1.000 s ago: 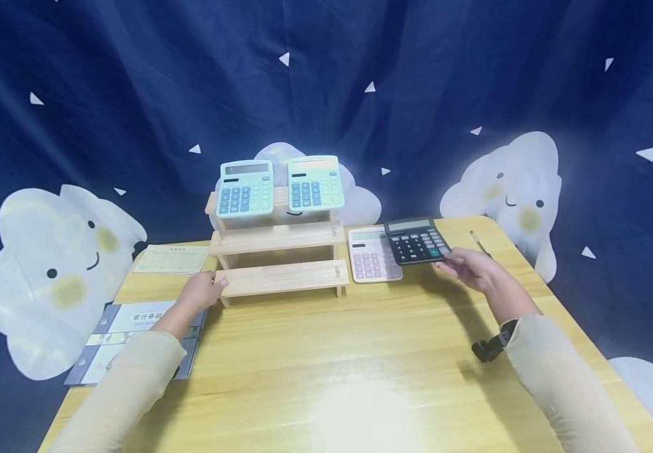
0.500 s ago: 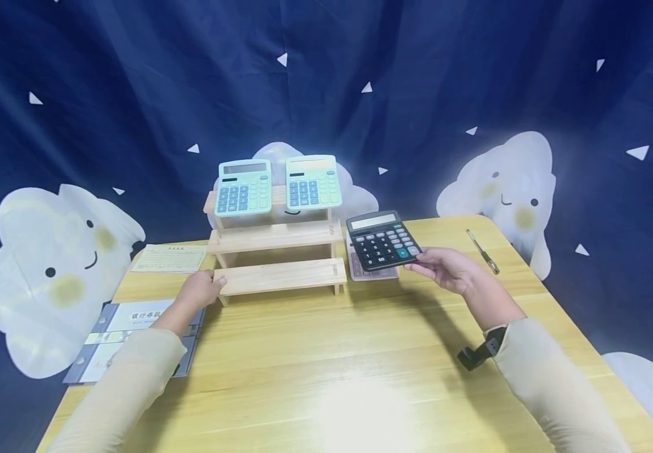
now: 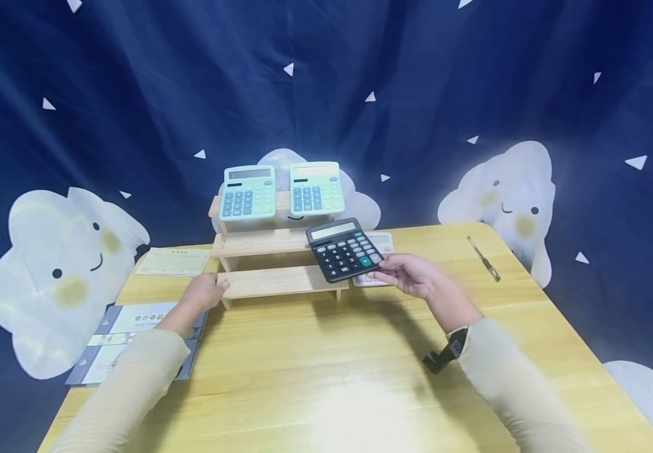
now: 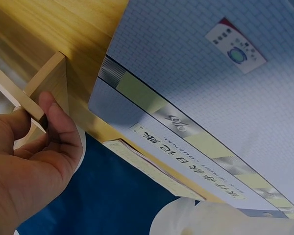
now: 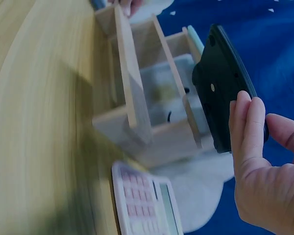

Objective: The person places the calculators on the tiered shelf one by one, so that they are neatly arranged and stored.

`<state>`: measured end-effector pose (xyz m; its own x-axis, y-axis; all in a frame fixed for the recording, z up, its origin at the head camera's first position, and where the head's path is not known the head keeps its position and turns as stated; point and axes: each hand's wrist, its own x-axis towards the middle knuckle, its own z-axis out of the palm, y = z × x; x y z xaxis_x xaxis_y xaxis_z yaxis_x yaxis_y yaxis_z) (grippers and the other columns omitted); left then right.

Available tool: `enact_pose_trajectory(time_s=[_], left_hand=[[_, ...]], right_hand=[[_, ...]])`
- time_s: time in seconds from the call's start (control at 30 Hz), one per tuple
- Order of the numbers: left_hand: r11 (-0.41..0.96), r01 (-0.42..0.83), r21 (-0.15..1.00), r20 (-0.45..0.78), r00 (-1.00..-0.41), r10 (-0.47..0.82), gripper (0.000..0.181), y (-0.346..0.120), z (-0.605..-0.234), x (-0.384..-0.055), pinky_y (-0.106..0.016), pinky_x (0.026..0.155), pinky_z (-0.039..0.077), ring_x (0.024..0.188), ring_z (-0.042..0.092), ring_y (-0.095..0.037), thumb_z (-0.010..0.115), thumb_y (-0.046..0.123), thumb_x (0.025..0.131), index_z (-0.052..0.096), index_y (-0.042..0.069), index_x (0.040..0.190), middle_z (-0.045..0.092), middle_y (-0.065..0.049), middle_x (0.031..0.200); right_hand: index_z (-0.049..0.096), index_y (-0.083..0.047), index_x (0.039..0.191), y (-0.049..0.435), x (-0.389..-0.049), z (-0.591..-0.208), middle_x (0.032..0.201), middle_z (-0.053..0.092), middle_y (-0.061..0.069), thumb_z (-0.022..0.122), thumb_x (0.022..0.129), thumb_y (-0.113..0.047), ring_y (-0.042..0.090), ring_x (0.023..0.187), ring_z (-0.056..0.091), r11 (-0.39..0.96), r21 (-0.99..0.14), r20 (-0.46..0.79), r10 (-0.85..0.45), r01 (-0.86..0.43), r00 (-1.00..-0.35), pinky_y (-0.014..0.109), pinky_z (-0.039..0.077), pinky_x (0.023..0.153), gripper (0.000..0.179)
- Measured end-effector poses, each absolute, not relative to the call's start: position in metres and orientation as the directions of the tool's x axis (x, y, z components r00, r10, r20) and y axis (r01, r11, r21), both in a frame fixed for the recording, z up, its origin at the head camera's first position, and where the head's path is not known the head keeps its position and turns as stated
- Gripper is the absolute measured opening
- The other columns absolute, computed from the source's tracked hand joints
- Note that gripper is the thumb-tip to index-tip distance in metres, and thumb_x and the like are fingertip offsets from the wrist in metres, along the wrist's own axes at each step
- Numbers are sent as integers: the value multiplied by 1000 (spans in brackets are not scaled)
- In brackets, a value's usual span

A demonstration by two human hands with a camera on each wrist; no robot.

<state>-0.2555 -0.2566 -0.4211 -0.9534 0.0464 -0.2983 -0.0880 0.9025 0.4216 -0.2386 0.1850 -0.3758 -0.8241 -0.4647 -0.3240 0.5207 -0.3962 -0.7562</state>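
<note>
My right hand pinches a black calculator by its lower right corner, fingers under its back and thumb on the other side in the right wrist view. In the head view the calculator is tilted and overlaps the right end of a three-tier wooden stand. My left hand grips the left end of the stand's lowest shelf, thumb and fingers round the board in the left wrist view. Two light-blue calculators lean side by side on the top tier. A white calculator with pink keys lies right of the stand, partly hidden behind the black one.
A blue-and-white bank deposit journal lies at the table's left edge, partly under my left forearm. Behind it is a pad of printed slips. A pen lies near the right edge. A dark blue curtain hangs behind the table.
My right hand has carried the black calculator leftward, from over the pink-keyed calculator to in front of the stand's right end. The left hand keeps its grip on the stand.
</note>
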Motion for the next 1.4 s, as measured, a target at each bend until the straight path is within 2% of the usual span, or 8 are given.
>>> enact_pose_trajectory(time_s=[0.2,0.5,0.7,0.97,1.03,1.23,1.4], left_hand=[[904,-87,419,-297,-954,46,57,-255,-422,-255,-56,94,42,90,64,-35,38,29,103,34,-19,134,68,-17,86],[905,-86,416,-278,-960,37,57,-257,-424,-257,-55,94,42,84,65,-32,39,28,102,35,-19,133,68,-14,79],[906,-98,412,-285,-958,26,56,-256,-424,-259,-53,92,44,82,66,-30,39,28,102,36,-19,133,68,-16,81],[908,-90,409,-288,-957,35,58,-256,-423,-259,-55,96,41,83,67,-32,38,29,102,33,-20,134,68,-22,89],[907,-91,411,-288,-957,35,58,-256,-424,-259,-55,95,41,83,67,-31,38,29,102,33,-20,134,68,-22,89],[900,-107,423,-298,-954,26,58,-256,-423,-259,-55,95,42,83,67,-31,38,29,103,32,-18,135,67,-24,95],[899,-117,421,-309,-951,21,58,-256,-422,-258,-55,94,42,85,67,-32,37,29,103,31,-18,136,64,-28,102]], right_hand=[[46,7,112,156,-248,-383,92,68,17,35,91,12,26,82,70,-410,-743,-324,-471,529,-821,23,53,80,24],[47,5,111,121,-263,-391,88,68,16,37,91,12,27,78,70,-450,-714,-355,-429,537,-831,23,53,79,24],[46,4,115,104,-269,-393,90,67,15,38,91,12,25,78,70,-458,-716,-343,-425,526,-838,23,53,80,27],[44,10,130,85,-274,-396,85,70,14,43,91,12,23,75,71,-483,-723,-360,-347,494,-866,22,54,77,40],[48,9,126,81,-274,-396,84,70,14,44,91,11,21,74,71,-477,-726,-375,-329,495,-867,21,53,76,35],[58,3,94,74,-271,-395,76,69,14,50,91,8,18,71,71,-443,-717,-458,-282,538,-843,21,54,74,10],[59,2,93,73,-270,-399,82,70,16,51,93,2,18,76,70,-385,-734,-476,-296,560,-828,24,54,77,8]])
